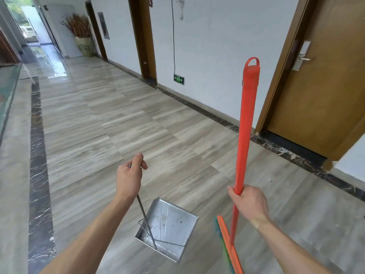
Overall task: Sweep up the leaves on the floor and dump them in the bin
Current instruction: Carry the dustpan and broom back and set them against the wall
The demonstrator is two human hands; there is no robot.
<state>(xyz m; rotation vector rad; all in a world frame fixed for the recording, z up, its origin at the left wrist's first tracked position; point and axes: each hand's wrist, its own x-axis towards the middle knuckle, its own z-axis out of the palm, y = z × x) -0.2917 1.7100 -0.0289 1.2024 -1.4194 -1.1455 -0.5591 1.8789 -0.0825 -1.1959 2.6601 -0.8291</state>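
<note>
Left hand (129,179) grips my square metal dustpan's (167,227) thin rod; right hand (249,203) clasps the orange broom (245,139). No leaves or bin visible; the swinging pan risks spilling.

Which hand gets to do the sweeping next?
Probably the right hand: it grips the orange broom, whose bristles sit low by the floor. The left hand holds the thin handle of the metal dustpan. No leaves show yet.

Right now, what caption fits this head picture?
Left hand holds a dustpan, right hand a broom, in a hallway.
</note>
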